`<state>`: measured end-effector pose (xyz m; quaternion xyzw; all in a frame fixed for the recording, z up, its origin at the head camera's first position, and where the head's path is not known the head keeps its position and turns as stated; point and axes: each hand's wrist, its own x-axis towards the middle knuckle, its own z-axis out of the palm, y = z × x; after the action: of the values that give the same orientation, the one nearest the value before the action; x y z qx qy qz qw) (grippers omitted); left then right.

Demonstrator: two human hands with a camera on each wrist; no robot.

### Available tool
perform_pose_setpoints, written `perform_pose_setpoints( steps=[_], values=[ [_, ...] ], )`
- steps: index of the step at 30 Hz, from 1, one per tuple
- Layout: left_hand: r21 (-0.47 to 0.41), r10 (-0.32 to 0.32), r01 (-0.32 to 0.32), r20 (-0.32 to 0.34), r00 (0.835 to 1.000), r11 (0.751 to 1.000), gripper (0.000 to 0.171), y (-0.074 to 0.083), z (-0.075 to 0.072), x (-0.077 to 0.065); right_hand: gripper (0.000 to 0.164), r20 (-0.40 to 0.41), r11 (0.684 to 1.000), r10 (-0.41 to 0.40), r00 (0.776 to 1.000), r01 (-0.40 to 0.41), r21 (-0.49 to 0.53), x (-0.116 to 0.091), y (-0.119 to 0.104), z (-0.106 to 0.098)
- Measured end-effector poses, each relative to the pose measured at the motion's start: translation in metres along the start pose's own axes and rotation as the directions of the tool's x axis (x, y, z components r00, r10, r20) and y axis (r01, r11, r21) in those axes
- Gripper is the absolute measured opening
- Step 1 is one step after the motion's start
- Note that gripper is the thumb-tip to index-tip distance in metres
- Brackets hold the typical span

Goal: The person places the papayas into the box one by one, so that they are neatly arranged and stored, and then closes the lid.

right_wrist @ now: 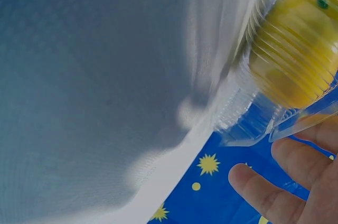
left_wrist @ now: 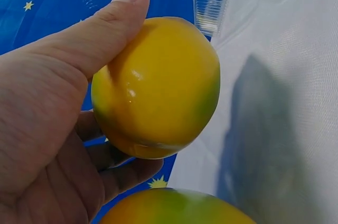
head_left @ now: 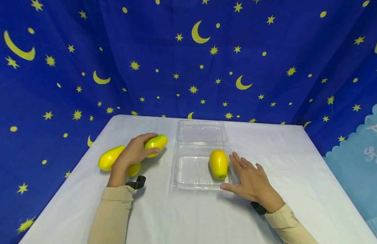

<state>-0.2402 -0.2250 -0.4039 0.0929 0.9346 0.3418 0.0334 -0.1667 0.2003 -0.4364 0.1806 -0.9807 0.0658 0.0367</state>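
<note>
"How do the hands sit?"
"Nearest, the right hand (head_left: 249, 181) spreads beside the clear clamshell tray (head_left: 188, 176), contact unclear. Inside, a yellow fruit (head_left: 219, 164) lies twelve-to-six. Farther, the left hand (head_left: 134, 152) grips a green-tipped mango-shaped fruit (head_left: 154, 144), long axis toward two o'clock."
"Tray from that one?"
"Four o'clock, apart; the right hand's nearer the tray."
</note>
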Motion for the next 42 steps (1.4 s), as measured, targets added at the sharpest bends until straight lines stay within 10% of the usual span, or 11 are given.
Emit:
perform_pose_setpoints(
  steps=[42],
  values=[
    [-0.03,0.144,-0.151,-0.161,0.976,0.988,0.07,0.028,-0.004,-0.003,0.115,0.0,1.0,-0.003,1.0,0.003,-0.013,0.001,0.001,0.0]
  ],
)
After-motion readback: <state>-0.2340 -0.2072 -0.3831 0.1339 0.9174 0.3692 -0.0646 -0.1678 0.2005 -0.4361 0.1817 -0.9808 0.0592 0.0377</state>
